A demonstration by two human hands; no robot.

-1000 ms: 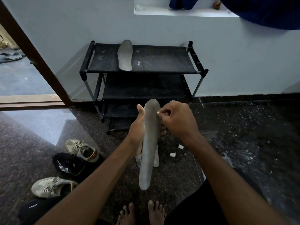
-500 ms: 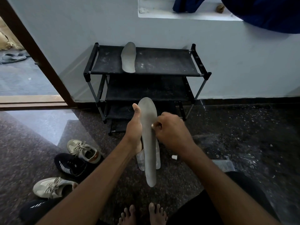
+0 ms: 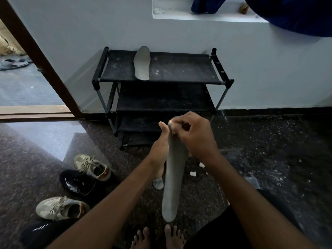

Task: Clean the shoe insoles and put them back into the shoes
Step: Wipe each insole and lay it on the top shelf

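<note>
My left hand grips a long grey insole upright in front of me, thumb along its left edge. My right hand has its fingers curled over the insole's top end, pinching something small and pale against it. A second grey insole lies on the top shelf of the black shoe rack. Another insole lies on the floor behind the held one, mostly hidden. On the floor at left sit two beige sneakers and a black sneaker.
Small white bits lie on the dark speckled floor right of the insole. A clear container shows beside my right forearm. My bare feet are at the bottom. An open doorway is at left; blue cloth hangs top right.
My right hand has moved up from the insole's middle to its top end. The insole has sunk lower in view and tilted slightly.
</note>
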